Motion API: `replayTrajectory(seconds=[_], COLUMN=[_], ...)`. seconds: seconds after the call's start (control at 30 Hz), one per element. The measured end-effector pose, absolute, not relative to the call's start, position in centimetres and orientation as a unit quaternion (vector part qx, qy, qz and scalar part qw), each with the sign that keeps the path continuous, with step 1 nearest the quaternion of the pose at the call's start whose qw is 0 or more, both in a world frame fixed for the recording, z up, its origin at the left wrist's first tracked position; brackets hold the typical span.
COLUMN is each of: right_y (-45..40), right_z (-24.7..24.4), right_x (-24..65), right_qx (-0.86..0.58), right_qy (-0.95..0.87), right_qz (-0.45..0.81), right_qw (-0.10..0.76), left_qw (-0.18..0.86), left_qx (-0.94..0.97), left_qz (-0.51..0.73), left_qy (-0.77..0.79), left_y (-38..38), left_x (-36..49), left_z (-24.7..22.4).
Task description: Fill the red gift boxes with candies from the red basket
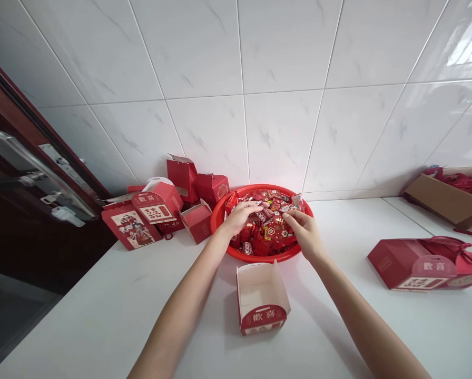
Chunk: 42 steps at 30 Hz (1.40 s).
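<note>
A round red plastic basket stands against the tiled wall, filled with small red wrapped packets. My left hand is over the basket's left part, its fingers around a small red and white packet. Over the right part, my right hand has its thumb and forefinger pinched together at the edge of a red patterned packet; what lies between the fingertips is too small to name. Just in front of the basket sits an open red box with a pale inside.
Several red boxes are grouped at the back left. Closed red boxes stand at the right. A cardboard carton with red contents is at the far right. A dark door borders the white counter on the left.
</note>
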State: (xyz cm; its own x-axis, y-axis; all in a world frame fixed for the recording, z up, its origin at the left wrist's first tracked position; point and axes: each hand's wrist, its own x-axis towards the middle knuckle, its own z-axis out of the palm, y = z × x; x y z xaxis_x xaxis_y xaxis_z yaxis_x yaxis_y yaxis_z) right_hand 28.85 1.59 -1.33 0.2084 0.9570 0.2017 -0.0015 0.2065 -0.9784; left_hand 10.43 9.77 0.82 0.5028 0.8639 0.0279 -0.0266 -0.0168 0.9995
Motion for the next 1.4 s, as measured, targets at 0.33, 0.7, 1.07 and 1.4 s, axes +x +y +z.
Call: replayTrajectory(seconds=[0.33,0.7,1.07,1.4], right_y=[1.89,1.77,1.69,1.84], right_z=[-1.43,-1.40,-1.27,-1.19], right_x=[28.78,28.89,28.78,28.85], right_qx=[-0.477,-0.463,-0.471,-0.458], right_qy=[-0.514,-0.509,-0.511,-0.437], right_qz=[0.393,0.415,0.423,0.454], right_qw=[0.595,0.595,0.583,0.627], left_qw=[0.647,0.648,0.661,0.593], left_qx=[0.584,0.562,0.549,0.593], left_qz=[0.378,0.402,0.423,0.464], left_qy=[0.313,0.320,0.286,0.287], left_y=[9.63,9.63,9.52,9.36], left_x=[10.51,10.29,10.17,10.35], left_z=[0.78,0.96,1.33,0.73])
